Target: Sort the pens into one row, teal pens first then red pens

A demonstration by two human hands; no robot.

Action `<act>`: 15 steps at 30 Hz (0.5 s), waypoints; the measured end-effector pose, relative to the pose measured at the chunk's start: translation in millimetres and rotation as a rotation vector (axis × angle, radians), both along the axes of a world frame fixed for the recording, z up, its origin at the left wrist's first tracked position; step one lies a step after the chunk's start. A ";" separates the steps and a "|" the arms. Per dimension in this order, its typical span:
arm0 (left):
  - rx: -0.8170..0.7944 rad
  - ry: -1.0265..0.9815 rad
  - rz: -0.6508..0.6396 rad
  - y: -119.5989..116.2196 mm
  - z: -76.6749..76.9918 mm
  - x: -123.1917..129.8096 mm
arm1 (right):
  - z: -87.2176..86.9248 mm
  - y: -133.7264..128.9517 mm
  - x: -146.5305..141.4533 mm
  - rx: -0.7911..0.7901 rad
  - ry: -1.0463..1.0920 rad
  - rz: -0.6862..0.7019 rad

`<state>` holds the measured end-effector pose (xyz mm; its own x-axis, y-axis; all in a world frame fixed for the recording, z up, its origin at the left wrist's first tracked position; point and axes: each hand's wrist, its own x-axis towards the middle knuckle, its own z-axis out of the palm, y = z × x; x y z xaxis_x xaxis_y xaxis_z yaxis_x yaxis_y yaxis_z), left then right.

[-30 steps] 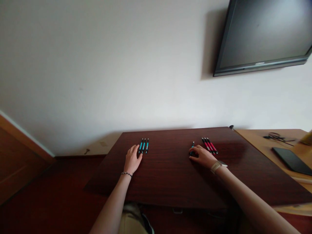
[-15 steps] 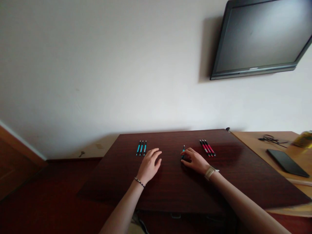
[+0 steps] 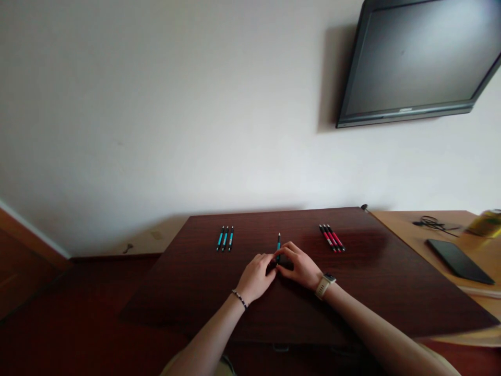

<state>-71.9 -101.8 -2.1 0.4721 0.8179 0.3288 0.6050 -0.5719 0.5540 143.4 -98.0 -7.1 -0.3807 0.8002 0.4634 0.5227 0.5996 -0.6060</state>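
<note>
Right hand (image 3: 299, 267) pinching slim blue-and-black pen (image 3: 278, 244) mid-table, left hand (image 3: 256, 275) fingertips closing on its near end, three blue pens (image 3: 225, 238) left, three red pens (image 3: 332, 237) right, dark wooden tabletop (image 3: 371, 282), nothing between.

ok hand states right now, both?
Left hand: fingers at the blue pen, grip cannot be told.
Right hand: closed on the same pen.
</note>
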 end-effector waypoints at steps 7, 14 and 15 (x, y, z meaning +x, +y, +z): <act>-0.233 -0.332 -0.060 4.3 -1.9 7.5 | 1.3 -0.1 1.4 0.056 -0.022 -0.041; -0.261 -0.369 -0.041 5.9 -4.4 8.1 | -1.8 0.0 -0.1 0.072 -0.038 -0.037; -0.251 -0.349 -0.023 5.6 -5.0 7.5 | -1.8 0.1 0.2 0.075 -0.039 -0.036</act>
